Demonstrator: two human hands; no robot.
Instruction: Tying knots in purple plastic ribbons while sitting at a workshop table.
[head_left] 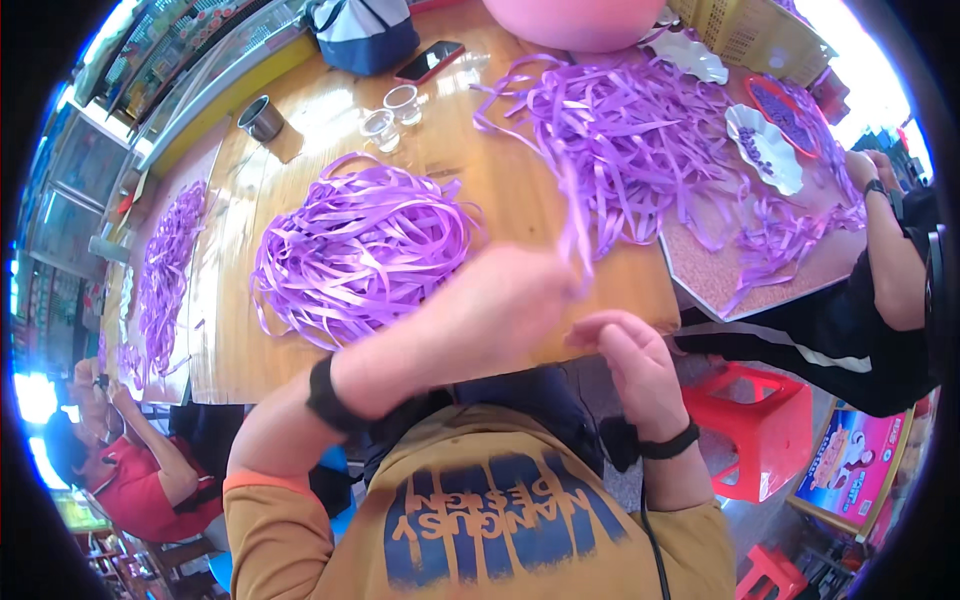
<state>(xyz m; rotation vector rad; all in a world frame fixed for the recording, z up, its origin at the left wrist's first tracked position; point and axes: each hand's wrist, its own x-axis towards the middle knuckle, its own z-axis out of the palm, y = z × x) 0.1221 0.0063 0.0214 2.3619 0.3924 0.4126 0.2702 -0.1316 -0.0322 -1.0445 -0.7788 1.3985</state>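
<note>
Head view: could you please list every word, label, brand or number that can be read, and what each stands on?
I leave the wording itself uncopied; print shows on these:
Mustard-brown sweatshirt: large dark blue block lettering, upside down, legible.
Pink-and-blue poster: lettering, mostly too small or blurred.
Gold printed card: rows of marks, too small to read.
Shop shelves: any print is too small to read.

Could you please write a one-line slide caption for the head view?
Left hand at loose purple ribbons, right hand close by, and a looped ribbon heap on the wooden table.
</note>
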